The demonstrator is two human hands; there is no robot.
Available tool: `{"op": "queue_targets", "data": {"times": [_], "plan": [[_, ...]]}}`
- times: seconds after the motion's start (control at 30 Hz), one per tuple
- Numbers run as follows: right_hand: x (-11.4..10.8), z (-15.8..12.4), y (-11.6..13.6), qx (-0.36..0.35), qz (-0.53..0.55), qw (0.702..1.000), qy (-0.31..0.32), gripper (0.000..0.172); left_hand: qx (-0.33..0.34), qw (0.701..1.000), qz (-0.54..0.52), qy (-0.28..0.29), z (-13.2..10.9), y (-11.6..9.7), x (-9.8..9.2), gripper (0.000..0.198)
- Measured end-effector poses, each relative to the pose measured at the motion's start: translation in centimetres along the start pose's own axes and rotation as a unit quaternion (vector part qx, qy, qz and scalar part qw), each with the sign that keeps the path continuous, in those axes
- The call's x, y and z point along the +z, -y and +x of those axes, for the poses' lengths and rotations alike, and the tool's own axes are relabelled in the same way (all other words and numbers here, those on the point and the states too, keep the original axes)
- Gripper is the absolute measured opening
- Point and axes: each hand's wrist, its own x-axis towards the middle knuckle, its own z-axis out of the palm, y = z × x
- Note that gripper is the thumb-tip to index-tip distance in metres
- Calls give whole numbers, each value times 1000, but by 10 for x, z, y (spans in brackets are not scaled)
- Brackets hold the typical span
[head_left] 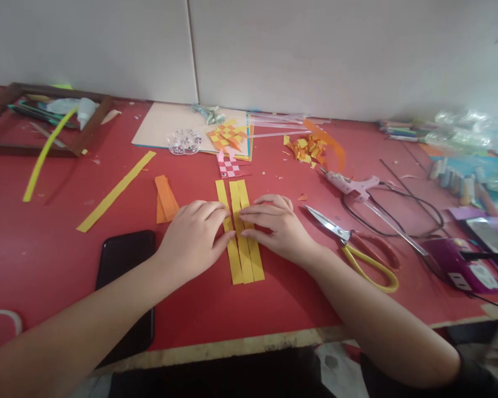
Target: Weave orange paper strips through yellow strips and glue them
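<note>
Strips (244, 257) are found left of the scissors (344, 236), touched by left hand (197, 235) and right hand (279, 224), fingers (265, 219) partly spread, nothing seen gripped. They are judged light, easily creased; edges should be held gently.

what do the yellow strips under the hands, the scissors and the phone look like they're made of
Strips: probably matte paper, being thin and flat with crisp cut edges.
Scissors: blades look like metal, silvery and shiny; handles, smooth red and yellow, perhaps plastic.
Phone: smooth black face, maybe glass; its body material isn't clear.
</note>
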Motion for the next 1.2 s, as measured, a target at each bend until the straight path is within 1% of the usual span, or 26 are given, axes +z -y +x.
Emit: {"op": "queue_targets", "data": {"times": [0.13, 0.27, 0.47, 0.7, 1.03, 1.2], "plan": [[-3, 0, -2, 9, -11, 1000, -8, 20, -7, 1000, -17, -23, 0, -3, -4, 19], [-3, 1, -2, 16, -12, 1000, -10, 18, -13, 1000, -11, -15, -1, -4, -6, 17], [1, 0, 0, -3, -38, 999, -20, 25, -11, 1000, 3, 7, -2, -3, -4, 20], [6, -2, -1, -2, -54, 999, -9, 24, -3, 1000, -3, 14, -1, -3, -3, 21], [5, -1, 0, 3, -51, 999, -4, 24, 4, 1000, -16, 1, -2, -4, -2, 22], [5, -1, 0, -11, -54, 998, -11, 24, 5, 1000, -8, 6, -2, -5, -2, 23]]}}
